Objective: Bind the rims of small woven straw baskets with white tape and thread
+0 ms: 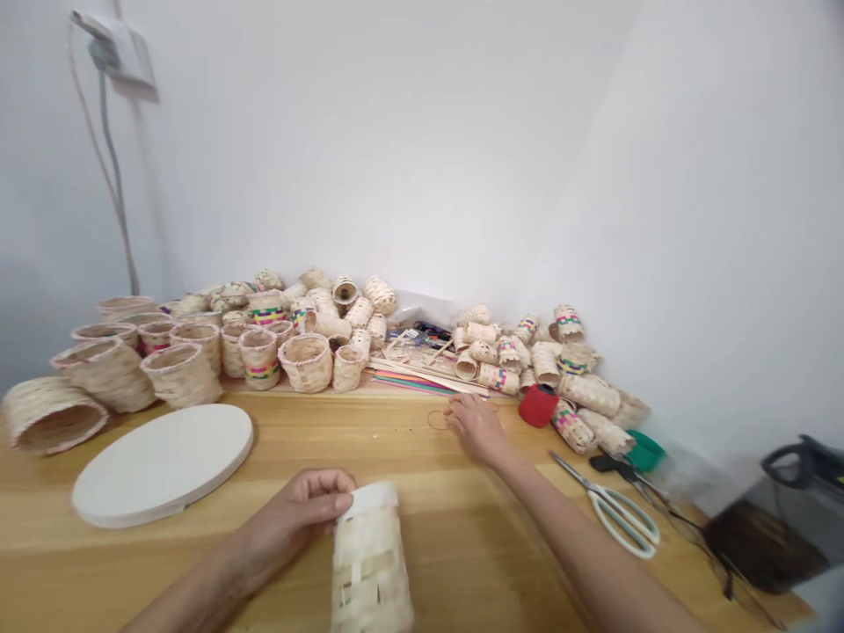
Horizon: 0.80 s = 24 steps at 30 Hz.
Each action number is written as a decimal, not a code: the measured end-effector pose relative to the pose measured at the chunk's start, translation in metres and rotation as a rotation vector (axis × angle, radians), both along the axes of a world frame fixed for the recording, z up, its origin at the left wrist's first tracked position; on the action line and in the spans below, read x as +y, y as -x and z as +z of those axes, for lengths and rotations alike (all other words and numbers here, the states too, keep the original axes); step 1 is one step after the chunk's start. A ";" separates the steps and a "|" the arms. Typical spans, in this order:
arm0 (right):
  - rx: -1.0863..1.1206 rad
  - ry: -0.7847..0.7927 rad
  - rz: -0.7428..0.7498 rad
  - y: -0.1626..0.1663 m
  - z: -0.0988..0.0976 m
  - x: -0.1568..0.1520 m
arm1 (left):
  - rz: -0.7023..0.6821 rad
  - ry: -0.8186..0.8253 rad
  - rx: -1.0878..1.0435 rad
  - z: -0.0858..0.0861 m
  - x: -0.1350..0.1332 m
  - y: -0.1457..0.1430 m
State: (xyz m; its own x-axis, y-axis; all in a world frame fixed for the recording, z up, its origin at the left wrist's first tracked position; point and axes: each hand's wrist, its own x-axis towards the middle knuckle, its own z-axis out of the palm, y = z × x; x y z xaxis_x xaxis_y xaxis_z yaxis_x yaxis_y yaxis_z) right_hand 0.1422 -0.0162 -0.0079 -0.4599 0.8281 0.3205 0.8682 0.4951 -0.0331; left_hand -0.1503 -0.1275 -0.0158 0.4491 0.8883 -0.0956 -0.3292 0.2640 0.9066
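My left hand (pixel 313 505) pinches the upper rim of a pale woven bamboo basket (pixel 370 563), narrow and tube-shaped, with a plain whitish band at its top. The basket stands near the front edge of the view, and its lower end is cut off. Farther out, my right hand (pixel 476 426) is stretched over the table with its fingers bent down and close together. A thin reddish thread (pixel 432 420) curls out beside those fingertips and seems to be between them. Just beyond the hand lie coloured flat strips (pixel 415 382).
Finished baskets (pixel 307 362) crowd the back left, with smaller ones (pixel 586 393) piled at the back right. A white round turntable (pixel 162 462) sits at left. Right of my arm are a red spool (pixel 538 405), scissors (pixel 616 510), a green roll (pixel 644 451) and a dark clear-sided box (pixel 765 536).
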 end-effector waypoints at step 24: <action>-0.143 0.168 0.010 -0.131 0.007 -0.211 | 0.500 0.113 -0.213 0.009 0.029 0.044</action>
